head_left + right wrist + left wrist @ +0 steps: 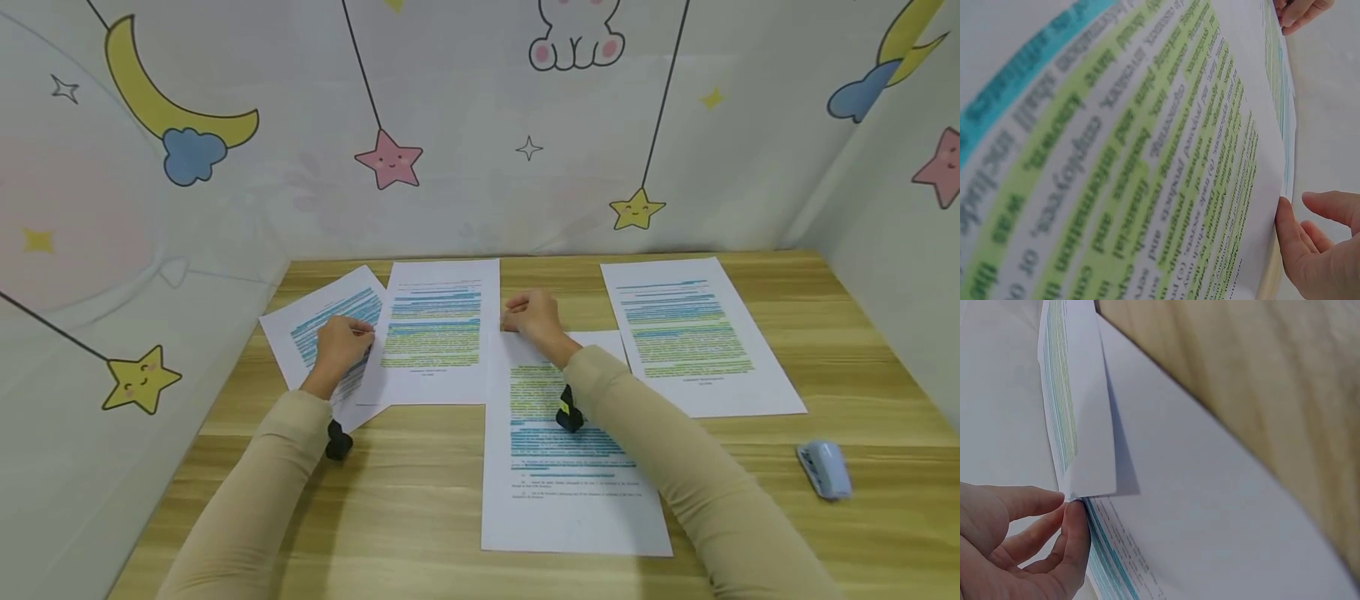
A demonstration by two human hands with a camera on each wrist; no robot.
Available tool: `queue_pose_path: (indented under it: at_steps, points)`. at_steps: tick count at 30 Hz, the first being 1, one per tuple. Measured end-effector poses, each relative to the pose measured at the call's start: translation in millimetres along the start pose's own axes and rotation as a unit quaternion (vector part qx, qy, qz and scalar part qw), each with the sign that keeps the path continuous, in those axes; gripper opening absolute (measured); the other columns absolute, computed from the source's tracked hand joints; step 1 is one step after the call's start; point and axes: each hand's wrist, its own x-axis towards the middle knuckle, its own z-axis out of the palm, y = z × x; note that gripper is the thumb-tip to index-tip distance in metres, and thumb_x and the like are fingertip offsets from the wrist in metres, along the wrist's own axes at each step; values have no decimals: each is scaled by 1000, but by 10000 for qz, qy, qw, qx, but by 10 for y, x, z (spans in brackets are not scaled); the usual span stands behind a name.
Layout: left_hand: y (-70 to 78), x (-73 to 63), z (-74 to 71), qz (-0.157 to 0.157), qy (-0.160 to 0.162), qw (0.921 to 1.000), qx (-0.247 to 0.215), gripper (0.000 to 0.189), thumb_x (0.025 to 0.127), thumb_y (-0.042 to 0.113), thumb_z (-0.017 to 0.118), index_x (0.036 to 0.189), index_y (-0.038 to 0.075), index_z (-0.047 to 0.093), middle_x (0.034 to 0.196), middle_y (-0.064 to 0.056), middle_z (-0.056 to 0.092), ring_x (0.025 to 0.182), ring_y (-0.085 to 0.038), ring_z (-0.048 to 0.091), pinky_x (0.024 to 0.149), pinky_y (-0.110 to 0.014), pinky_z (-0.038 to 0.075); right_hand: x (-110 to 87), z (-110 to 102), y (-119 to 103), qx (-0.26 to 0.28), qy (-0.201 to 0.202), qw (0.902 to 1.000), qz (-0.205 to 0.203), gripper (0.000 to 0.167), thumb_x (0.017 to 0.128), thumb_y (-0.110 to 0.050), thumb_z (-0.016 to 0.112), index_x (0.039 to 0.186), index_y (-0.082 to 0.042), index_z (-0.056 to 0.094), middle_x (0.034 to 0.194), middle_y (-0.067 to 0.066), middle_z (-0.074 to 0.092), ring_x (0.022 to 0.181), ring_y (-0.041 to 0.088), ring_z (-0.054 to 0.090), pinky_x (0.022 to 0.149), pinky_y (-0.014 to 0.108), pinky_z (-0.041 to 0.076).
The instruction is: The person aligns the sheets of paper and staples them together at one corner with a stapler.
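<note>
My left hand (341, 346) pinches the left edge of a printed sheet (431, 333) with blue and yellow-green highlighting. In the left wrist view the thumb and fingertips meet at that sheet's corner, and its raised edge casts a shadow on the tilted sheet (1210, 500) below. My right hand (536, 321) is near the pinched sheet's right side, over the top edge of a front sheet (570, 521). Its thumb stands apart from the fingers in the right wrist view, with fingertips (1284, 215) at the edge of a highlighted page.
Another highlighted sheet (690, 333) lies at the right on the wooden table (420, 500). A small light-blue stapler (825, 471) rests nearer the right edge. Behind the table hangs a white cloth (465, 208) printed with stars and moons.
</note>
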Motion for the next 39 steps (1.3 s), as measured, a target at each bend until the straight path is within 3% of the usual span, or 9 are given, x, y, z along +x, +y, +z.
queue_pose_path:
  at_steps: [3, 11, 21, 33, 39]
  points:
    - [-6, 4, 1, 20, -39, 10000, 10, 23, 95, 10, 60, 106, -6, 73, 107, -24, 70, 85, -29, 65, 60, -28, 50, 10, 16, 6, 208, -70, 9997, 83, 20, 88, 3, 74, 107, 8, 69, 97, 19, 68, 82, 27, 70, 68, 28, 61]
    - [-14, 0, 6, 94, -74, 9999, -71, 23, 96, 9, 61, 107, -7, 72, 108, -25, 69, 95, -35, 65, 73, -38, 55, -14, 39, -33, 504, -119, 9984, 227, 23, 86, 8, 73, 108, 10, 68, 97, 21, 68, 84, 29, 70, 73, 31, 62]
    - [-28, 26, 24, 63, -36, 9995, -313, 18, 96, 4, 64, 107, -8, 72, 104, -26, 70, 86, -31, 71, 65, -26, 57, 10, 49, -35, 414, 0, 9989, 214, 22, 83, 7, 77, 105, 8, 71, 92, 18, 69, 75, 23, 71, 70, 28, 62]
    - [-26, 47, 26, 52, -14, 9995, -305, 19, 97, 5, 64, 108, -7, 72, 106, -26, 70, 88, -31, 70, 65, -26, 58, 46, 98, -66, 669, 79, 9972, 323, 19, 87, 8, 72, 106, 11, 70, 96, 23, 70, 75, 24, 72, 66, 26, 61]
    - [-34, 60, 41, -17, -11, 9995, -312, 19, 97, 6, 64, 108, -7, 72, 107, -25, 69, 89, -29, 68, 66, -25, 56, 41, 125, -67, 482, 77, 9987, 161, 19, 87, 8, 72, 106, 11, 71, 94, 22, 70, 71, 21, 69, 66, 25, 61]
